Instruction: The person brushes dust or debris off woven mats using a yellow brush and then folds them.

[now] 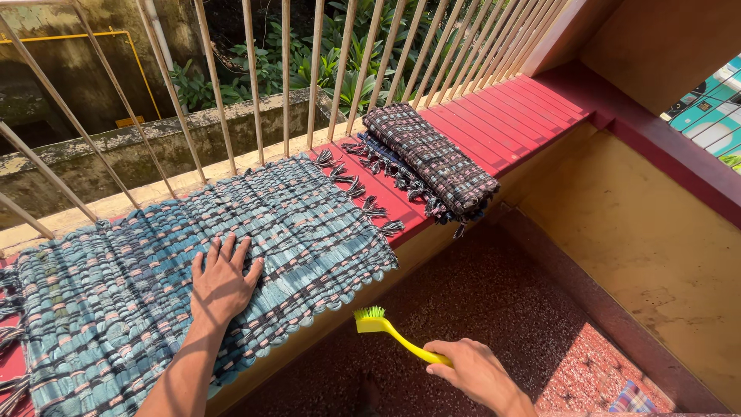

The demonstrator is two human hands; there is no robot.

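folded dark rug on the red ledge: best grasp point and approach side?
Grip the folded dark rug at its near end, which overhangs the front lip of the red ledge, probably pinching the whole stack. Come from the floor side: railing bars close off the far side. Avoid the fringe tassels along its left edge; they're loose. The left hand lies flat on the blue rug.

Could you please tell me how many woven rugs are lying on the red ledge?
2: a blue rug spread flat under the left hand, and a dark rug folded farther along by the railing.
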